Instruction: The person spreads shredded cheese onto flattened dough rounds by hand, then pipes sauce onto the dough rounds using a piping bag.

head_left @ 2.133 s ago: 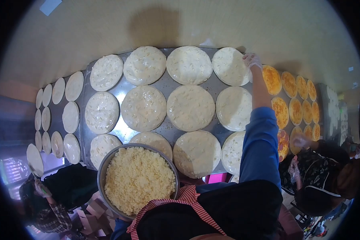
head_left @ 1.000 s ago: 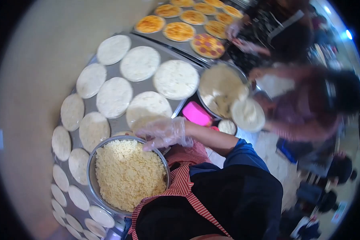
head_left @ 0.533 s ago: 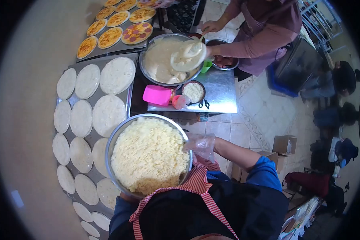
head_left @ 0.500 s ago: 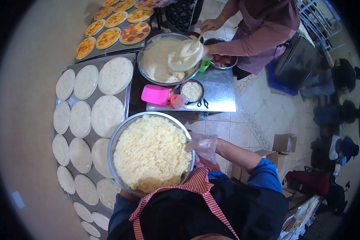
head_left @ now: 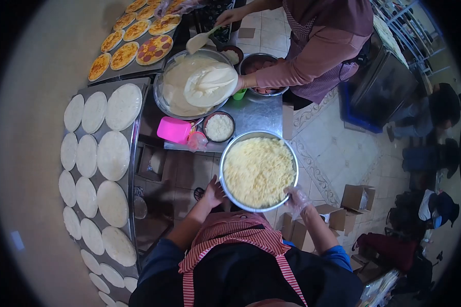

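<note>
A wide metal bowl (head_left: 257, 209) heaped with pale yellow grated cheese (head_left: 260, 171) is held up in front of my apron. My bare left hand (head_left: 213, 193) grips its lower left side, the fingers partly hidden. On the lower right, my right hand (head_left: 297, 200), in a clear plastic glove, has its fingers at the rim beside the cheese. The bowl is off the steel table (head_left: 261, 115), just past its near edge.
Flat round dough bases (head_left: 113, 156) cover trays on the left; topped pizzas (head_left: 154, 49) lie farther back. On the table are a batter basin (head_left: 165, 105), a pink container (head_left: 174, 130) and a small bowl of white shreds (head_left: 219, 127). Opposite, a co-worker (head_left: 317, 61) spreads dough with a spatula (head_left: 202, 40).
I have swung the cheese bowl right, away from the dough trays, and my left hand has come into view. The co-worker's spatula has lifted off the spread base.
</note>
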A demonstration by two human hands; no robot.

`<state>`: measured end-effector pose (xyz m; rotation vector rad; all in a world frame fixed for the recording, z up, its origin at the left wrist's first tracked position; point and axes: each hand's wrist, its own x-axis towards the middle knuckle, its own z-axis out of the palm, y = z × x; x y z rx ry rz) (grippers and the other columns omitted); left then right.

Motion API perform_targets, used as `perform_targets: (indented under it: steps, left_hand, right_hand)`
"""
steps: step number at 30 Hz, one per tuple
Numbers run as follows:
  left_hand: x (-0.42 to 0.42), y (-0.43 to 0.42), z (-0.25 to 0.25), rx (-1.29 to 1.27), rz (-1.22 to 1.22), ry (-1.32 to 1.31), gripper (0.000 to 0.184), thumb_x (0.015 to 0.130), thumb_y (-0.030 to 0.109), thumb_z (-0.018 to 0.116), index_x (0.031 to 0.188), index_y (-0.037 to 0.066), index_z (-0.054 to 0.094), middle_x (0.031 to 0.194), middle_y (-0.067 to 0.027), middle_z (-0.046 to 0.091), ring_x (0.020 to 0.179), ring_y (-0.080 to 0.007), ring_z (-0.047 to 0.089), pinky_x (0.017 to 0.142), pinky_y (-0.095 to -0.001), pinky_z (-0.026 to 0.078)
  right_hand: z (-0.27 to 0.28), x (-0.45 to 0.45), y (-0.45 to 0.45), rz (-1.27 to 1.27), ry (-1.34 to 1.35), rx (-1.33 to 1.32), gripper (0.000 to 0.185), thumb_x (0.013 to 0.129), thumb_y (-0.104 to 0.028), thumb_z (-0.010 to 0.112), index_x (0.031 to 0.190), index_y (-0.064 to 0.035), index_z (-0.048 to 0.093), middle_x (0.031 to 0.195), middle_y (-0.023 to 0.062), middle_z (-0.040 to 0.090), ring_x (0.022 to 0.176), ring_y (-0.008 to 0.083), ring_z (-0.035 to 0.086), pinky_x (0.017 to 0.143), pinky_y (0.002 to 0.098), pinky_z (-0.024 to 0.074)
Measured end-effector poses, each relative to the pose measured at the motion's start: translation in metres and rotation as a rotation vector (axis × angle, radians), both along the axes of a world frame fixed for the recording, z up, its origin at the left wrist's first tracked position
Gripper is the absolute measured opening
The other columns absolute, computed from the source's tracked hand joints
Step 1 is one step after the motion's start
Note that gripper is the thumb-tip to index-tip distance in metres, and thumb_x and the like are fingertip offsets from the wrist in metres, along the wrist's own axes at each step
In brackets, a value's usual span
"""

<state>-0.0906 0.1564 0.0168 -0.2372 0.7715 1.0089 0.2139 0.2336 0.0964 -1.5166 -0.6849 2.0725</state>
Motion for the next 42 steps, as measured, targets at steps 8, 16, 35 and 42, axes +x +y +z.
perform_targets:
  steps: [8, 16, 35, 42]
  left_hand:
    - [0.027, -0.021, -0.019, -0.096, -0.037, 0.297, 0.063, 0.085, 0.056, 0.033, 0.128, 0.01, 0.033, 0.131, -0.0033, 0.039, 0.12, -0.0215, 0.034, 0.098, -0.0405, 0.024]
    - [0.008, -0.024, -0.033, -0.174, 0.008, 0.536, 0.064, 0.085, 0.056, 0.031, 0.13, 0.01, 0.031, 0.131, -0.0023, 0.038, 0.121, -0.0208, 0.033, 0.099, -0.0393, 0.021]
    - [-0.085, 0.076, -0.041, 0.146, 0.391, 1.848, 0.073, 0.064, 0.007, 0.07, 0.125, 0.004, 0.03, 0.117, -0.0173, 0.04, 0.106, -0.0319, 0.045, 0.09, -0.0364, 0.039]
    - [-0.09, 0.088, -0.041, 0.145, 0.412, 1.744, 0.091, 0.056, 0.006, 0.074, 0.131, 0.005, 0.022, 0.123, -0.0186, 0.038, 0.114, -0.0337, 0.037, 0.097, -0.0391, 0.03]
  right_hand:
    - [-0.136, 0.02, 0.111, -0.157, 0.065, 0.136, 0.008, 0.073, -0.004, 0.048, 0.07, 0.0024, 0.05, 0.054, 0.0075, 0.049, 0.038, 0.0175, 0.047, 0.035, 0.0277, 0.0413]
    - [-0.163, -0.017, 0.156, -0.306, 0.169, 0.085, 0.011, 0.07, -0.001, 0.054, 0.08, -0.0026, 0.051, 0.064, 0.0065, 0.051, 0.048, 0.0177, 0.049, 0.036, 0.0293, 0.0396]
    - [-0.041, -0.283, 0.09, 0.694, -0.515, 1.446, 0.04, 0.07, -0.018, 0.063, 0.107, -0.0069, 0.053, 0.096, 0.0154, 0.054, 0.091, 0.0316, 0.052, 0.078, 0.0371, 0.0428]
    - [-0.062, -0.33, 0.114, 0.888, -0.384, 1.573, 0.033, 0.07, -0.023, 0.063, 0.098, -0.0052, 0.058, 0.09, 0.014, 0.059, 0.085, 0.0286, 0.056, 0.074, 0.0365, 0.0457]
